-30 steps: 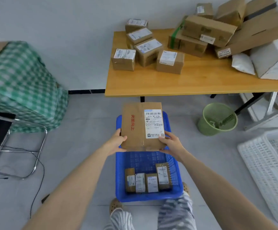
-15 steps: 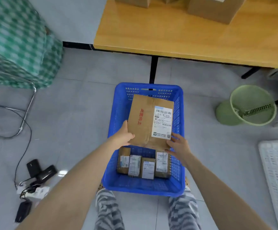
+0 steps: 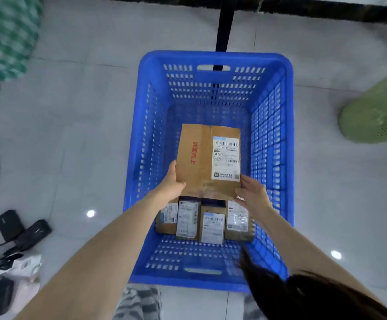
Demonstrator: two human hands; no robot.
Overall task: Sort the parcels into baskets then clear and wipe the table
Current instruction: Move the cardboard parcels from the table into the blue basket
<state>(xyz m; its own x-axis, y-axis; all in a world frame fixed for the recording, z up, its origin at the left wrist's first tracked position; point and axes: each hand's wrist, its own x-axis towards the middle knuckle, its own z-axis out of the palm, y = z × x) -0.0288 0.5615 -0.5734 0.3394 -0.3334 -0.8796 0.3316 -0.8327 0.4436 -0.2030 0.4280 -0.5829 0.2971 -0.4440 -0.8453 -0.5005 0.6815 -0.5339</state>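
Note:
A flat brown cardboard parcel [image 3: 199,158] with a white shipping label and red print is down inside the blue plastic basket [image 3: 273,139] on the floor. My left hand [image 3: 173,181] grips its near left corner, and my right hand [image 3: 251,191] holds its near right corner. Below the parcel, several small labelled boxes [image 3: 203,221] stand in a row against the basket's near end. Whether the parcel touches the basket floor cannot be told.
A green bin [image 3: 377,112] stands on the floor to the right. A black table leg [image 3: 223,24] rises behind the basket. Black adapters, cables and a power strip [image 3: 12,245] lie at the left, beside a chair leg and green checked cloth [image 3: 5,35].
Both hands have lowered the parcel from above the basket down into it. The view has tilted down, so the table and its parcels have left the frame.

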